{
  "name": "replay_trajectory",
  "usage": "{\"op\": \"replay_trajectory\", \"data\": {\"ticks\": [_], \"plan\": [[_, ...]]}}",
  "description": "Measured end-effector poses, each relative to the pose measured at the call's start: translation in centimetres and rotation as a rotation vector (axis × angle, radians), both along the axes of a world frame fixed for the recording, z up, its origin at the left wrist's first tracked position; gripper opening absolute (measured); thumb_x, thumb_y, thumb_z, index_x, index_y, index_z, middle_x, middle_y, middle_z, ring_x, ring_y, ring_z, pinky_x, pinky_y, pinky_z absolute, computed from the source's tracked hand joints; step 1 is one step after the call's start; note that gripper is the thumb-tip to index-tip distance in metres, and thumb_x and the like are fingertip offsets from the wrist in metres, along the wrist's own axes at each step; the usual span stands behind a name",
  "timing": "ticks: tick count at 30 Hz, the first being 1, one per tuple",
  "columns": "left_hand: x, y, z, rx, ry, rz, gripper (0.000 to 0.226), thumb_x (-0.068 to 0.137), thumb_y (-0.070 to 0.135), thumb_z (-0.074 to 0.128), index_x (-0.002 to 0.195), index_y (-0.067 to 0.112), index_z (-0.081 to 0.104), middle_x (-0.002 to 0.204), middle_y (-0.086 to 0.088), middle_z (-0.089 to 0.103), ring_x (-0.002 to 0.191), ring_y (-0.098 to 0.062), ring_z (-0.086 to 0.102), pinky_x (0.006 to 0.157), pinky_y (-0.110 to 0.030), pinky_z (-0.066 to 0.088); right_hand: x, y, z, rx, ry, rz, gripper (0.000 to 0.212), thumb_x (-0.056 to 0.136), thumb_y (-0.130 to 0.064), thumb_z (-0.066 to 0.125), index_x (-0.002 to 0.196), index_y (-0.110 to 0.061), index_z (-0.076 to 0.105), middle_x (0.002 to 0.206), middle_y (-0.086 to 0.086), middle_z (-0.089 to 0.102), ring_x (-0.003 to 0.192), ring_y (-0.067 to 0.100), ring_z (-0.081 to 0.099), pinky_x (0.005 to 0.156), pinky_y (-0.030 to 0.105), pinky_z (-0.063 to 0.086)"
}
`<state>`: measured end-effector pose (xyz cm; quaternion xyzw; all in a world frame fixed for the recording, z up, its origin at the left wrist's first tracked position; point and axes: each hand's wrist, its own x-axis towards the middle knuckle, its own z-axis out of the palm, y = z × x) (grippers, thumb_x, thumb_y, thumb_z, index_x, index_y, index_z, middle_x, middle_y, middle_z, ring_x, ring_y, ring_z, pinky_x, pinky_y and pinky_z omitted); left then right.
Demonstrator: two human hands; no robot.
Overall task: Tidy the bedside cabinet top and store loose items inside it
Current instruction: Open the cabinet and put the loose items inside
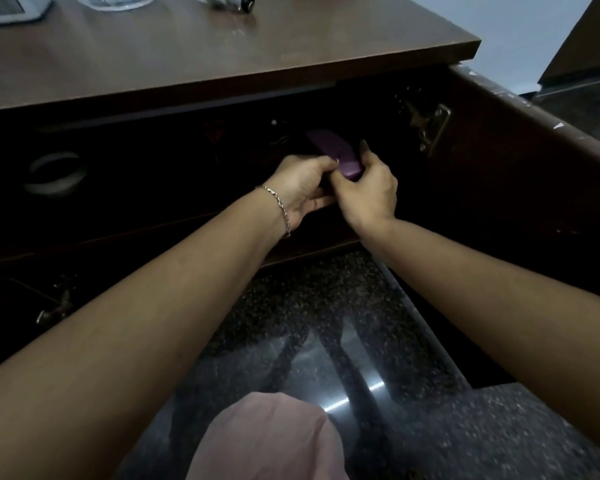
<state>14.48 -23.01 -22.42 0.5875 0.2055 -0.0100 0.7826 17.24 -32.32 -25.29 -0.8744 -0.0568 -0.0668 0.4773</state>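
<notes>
Dim; cabinet interior near-black; floor glare; edges seemingly blurred.

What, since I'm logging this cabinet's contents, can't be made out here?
Head view:
Purple object: near end covered by left hand and right hand; type unclear.
Cabinet interior: too dark, contents unreadable.
Glass item and white item on cabinet top: cut off by upper edge.

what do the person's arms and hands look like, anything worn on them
Both arms are bare right down to the frame edge, with no sleeves in view. The left forearm ends at a wrist wearing a thin silver-coloured chain bracelet of small links. The left hand, the right forearm and the right hand show no watch, glove or ring.
</notes>
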Motion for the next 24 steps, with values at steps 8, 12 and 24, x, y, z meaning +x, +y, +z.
{"op": "replay_trajectory", "data": {"ticks": [8,12,24], "plan": [[2.5,1.2,0.3,0.112,0.031,0.047,0.016,0.09,0.005,0.052,0.08,0.016,0.059,0.076,-0.002,0.06,0.068,-0.013,0.057,0.053,-0.021,0.05,3.4,4.1,-0.6,0.1,0.079,-0.08,0.057,0.08,-0.024,0.061,0.135,-0.014,0.047,0.132,0.015,0.053,0.121,0.029,0.053,0.098,0.037,0.048],[3.4,1.4,0.2,0.115,0.036,0.054,0.012,0.09,0.005,0.053,0.085,0.013,0.06,0.076,-0.004,0.059,0.066,-0.015,0.057,0.058,-0.023,0.049,5.0,4.6,-0.6,0.054,0.102,-0.075,0.065,0.086,-0.018,0.06,0.145,-0.013,0.035,0.142,0.019,0.042,0.131,0.031,0.043,0.106,0.031,0.038],[4.2,1.9,-0.8,0.078,-0.009,0.081,0.018,0.093,0.01,0.051,0.078,0.019,0.057,0.077,0.002,0.059,0.071,-0.012,0.056,0.068,-0.026,0.048,7.0,5.0,-0.9,-0.069,0.038,-0.054,0.047,0.087,-0.019,0.061,0.131,-0.007,0.049,0.126,0.014,0.06,0.118,0.027,0.057,0.097,0.032,0.049]]}}
